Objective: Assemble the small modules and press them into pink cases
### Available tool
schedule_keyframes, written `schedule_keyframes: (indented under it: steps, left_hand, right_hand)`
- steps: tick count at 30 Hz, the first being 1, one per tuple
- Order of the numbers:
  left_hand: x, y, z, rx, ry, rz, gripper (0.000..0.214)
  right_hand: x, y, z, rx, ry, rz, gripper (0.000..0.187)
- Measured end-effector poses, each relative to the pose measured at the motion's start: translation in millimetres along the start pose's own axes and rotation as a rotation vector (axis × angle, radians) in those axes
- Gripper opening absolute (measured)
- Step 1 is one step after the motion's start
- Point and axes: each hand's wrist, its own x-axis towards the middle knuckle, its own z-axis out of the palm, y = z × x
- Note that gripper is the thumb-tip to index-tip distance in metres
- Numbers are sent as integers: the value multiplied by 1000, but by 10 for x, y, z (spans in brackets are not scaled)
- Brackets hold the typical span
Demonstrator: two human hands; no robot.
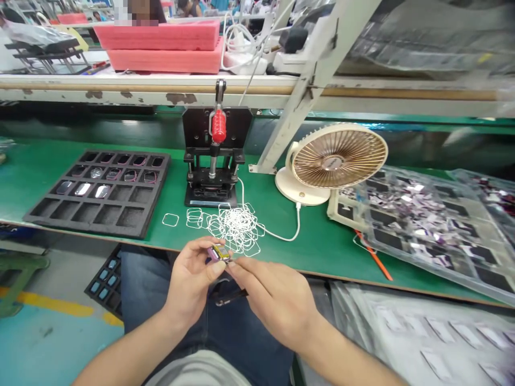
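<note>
Over my lap, at the table's front edge, my left hand (193,276) is closed around a small rectangular watch-like housing (220,252). It has a pinkish-purple rim and yellow and grey parts inside. My right hand (277,297) has its thumb and fingers pinched at the housing's right edge. A thin dark tip shows there, but what these fingers grip is mostly hidden. Below the right fingers a dark, narrow piece (231,298) sticks out; its kind is unclear. Just beyond both hands lies a tangled pile of thin white rectangular rings (237,225).
A black foam tray (139,228) at left holds several watch-like housings. Behind the rings stands a hand press (213,177) with a red handle. A cream fan (338,161), an orange stick (378,260) and clear trays of small parts (422,214) are at right.
</note>
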Motion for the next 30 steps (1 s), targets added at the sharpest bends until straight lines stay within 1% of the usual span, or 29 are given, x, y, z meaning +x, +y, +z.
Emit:
schedule_keyframes:
  steps: [5, 9, 12, 15, 17, 19, 22, 24, 28, 30]
  left_hand:
    - [11, -36, -4, 33, 13, 7, 31]
    - [23, -63, -14, 51, 15, 1, 31]
    - [23, -63, -24, 15, 9, -47, 31]
    - [16, -51, -34, -33, 7, -113, 32]
    - [12, -47, -42, -49, 6, -122, 32]
    - [8, -51, -53, -61, -3, -102, 31]
    - [-2, -64, -68, -79, -28, -74, 32]
    - [-15, -69, -73, -85, -46, -72, 33]
    - [-43, -70, -82, -96, -71, -101, 34]
    - [-55, -72, -99, -104, -75, -115, 33]
  right_hand:
    - [108, -17, -55, -128, -66, -58, 43]
    - [119, -31, -47, -165, -102, -64, 46]
    - [85, -18, -9, -100, -91, -22, 38]
    - [36, 15, 35, 10, -15, 15, 30]
    - [4, 40, 57, 46, 32, 36, 27]
    - [-23, 62, 70, 56, 57, 33, 25]
    - [-52, 91, 84, 72, 47, -18, 19]
    - [-64, 110, 96, 86, 30, -25, 17]
    - [-87, 131, 131, 119, 25, 45, 16]
    - [-97, 121, 137, 178, 4, 103, 17]
